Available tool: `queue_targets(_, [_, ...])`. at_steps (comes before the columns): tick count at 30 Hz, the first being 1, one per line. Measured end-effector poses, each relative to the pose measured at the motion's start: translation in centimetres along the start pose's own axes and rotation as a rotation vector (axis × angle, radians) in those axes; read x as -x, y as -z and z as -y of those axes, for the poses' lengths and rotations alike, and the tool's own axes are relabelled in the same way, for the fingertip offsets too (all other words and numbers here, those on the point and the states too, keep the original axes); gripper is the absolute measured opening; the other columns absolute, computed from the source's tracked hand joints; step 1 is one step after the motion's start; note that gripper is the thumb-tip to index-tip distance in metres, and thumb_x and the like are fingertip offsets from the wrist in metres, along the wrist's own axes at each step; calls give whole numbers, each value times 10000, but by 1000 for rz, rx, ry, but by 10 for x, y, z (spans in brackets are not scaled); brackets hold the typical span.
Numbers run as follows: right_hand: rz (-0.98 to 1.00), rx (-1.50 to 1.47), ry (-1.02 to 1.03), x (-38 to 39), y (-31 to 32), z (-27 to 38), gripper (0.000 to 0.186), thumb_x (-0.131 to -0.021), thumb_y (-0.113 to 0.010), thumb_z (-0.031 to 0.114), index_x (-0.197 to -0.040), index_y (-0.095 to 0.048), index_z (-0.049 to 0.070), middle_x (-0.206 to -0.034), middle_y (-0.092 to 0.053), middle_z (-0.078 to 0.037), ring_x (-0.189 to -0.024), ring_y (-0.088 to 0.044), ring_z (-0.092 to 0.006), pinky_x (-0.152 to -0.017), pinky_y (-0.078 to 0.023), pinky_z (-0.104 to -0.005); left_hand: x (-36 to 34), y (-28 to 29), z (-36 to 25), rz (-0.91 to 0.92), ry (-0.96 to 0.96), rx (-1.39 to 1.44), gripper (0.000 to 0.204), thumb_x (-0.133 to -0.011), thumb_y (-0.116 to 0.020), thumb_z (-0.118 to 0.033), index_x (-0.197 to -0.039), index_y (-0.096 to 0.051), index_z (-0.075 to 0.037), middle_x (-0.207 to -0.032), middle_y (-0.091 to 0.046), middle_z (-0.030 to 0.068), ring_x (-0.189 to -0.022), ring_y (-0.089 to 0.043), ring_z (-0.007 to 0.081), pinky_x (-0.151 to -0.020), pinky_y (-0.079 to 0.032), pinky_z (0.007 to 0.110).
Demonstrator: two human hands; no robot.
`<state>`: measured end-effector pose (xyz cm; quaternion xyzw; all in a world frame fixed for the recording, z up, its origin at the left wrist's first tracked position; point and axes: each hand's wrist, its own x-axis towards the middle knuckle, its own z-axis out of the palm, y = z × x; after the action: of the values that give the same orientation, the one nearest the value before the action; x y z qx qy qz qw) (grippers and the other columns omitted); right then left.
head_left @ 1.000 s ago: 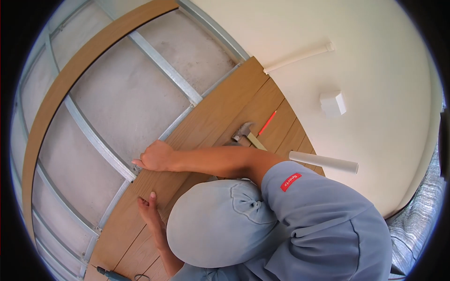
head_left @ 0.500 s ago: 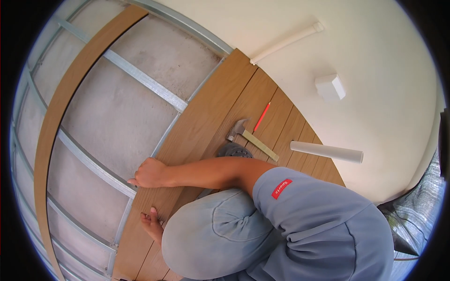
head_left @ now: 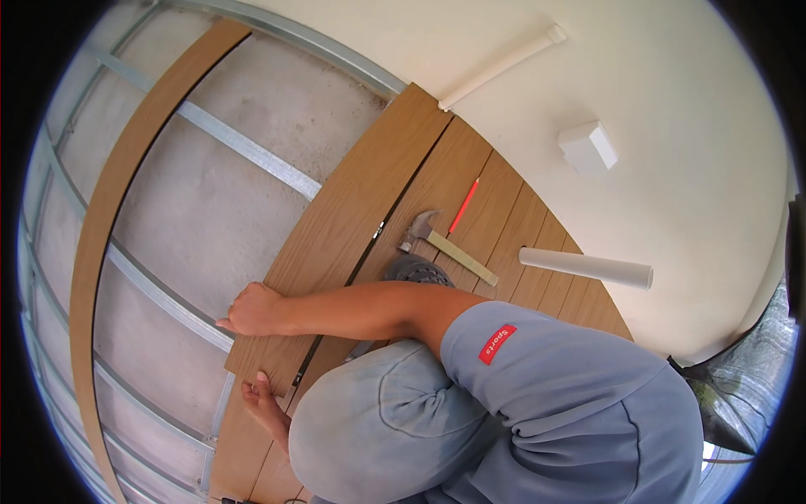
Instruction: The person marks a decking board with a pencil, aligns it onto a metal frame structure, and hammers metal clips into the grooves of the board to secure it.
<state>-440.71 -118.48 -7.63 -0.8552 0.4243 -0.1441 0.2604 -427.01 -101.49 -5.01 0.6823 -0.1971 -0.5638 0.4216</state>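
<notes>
My right hand [head_left: 255,309] is closed around the outer edge of a wood-look decking board [head_left: 336,206], near its near end. A dark gap separates this board from the laid boards [head_left: 457,189], widening toward me, with a small metal clip [head_left: 379,229] in it. My left hand [head_left: 265,400] rests by the board beyond my knee, fingers loosely bent and apart, seemingly holding nothing. Another clip [head_left: 297,379] shows beside it. A claw hammer [head_left: 453,252] with a pale handle and a red pencil [head_left: 464,206] lie on the laid boards.
Metal framing [head_left: 252,151] over concrete stretches to my left, with a loose long board [head_left: 105,202] across it. A white pipe [head_left: 588,269] rises through the decking. Along the right runs a pale wall [head_left: 672,101] with a white box [head_left: 589,146]. My shoe [head_left: 417,270] stands near the hammer.
The board under my right hand has shifted left, away from the laid boards. The gap beside it has widened, and the clips now show. My left hand has hardly moved.
</notes>
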Motion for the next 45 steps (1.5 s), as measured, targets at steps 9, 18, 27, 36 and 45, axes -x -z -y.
queue_targets(9, [73, 22, 23, 4, 10, 6, 639, -1028, -410, 462, -640, -697, 42, -641, -679, -137, -635, -677, -338, -598, -541, -433, 13, -9, -14, 14, -22, 55, 291, -945, -714, -239, -1018, -555, -7, -912, -654, 71, -788, -586, 119, -703, -477, 259])
queue_targets(18, [117, -78, 5, 18, 5, 16, 644, -1036, -398, 454, -632, -692, 47, -636, -675, -141, -657, -682, -337, -629, -542, -441, 27, 18, 18, -72, 5, 14, 276, -949, -709, -224, -1040, -563, -9, -943, -656, 67, -838, -591, 114, -761, -469, 247])
queue_targets(27, [50, -59, 3, -24, -8, 16, 596, -1020, -436, 448, -645, -692, 62, -662, -690, -115, -667, -687, -316, -616, -523, -441, -16, 37, -21, -41, 15, -133, 302, -956, -683, -261, -1056, -573, 2, -957, -660, 74, -877, -607, 141, -783, -486, 286])
queue_targets(36, [164, -277, 314, -61, -55, 168, 449, -990, -492, 391, -728, -720, 106, -759, -725, -95, -722, -693, -303, -664, -497, -432, 78, 155, -69, -514, 112, -270, 633, -948, -685, -255, -1396, -454, 128, -1412, -499, 267, -1240, -492, 341, -1116, -367, 402])
queue_targets(45, [320, -195, 485, -63, -47, 150, 466, -1011, -450, 349, -733, -720, 91, -765, -722, -123, -757, -708, -331, -669, -530, -467, 70, 154, -8, -308, -139, 152, 485, -966, -663, -278, -1314, -516, 27, -1263, -604, 131, -1134, -562, 211, -1017, -420, 347])
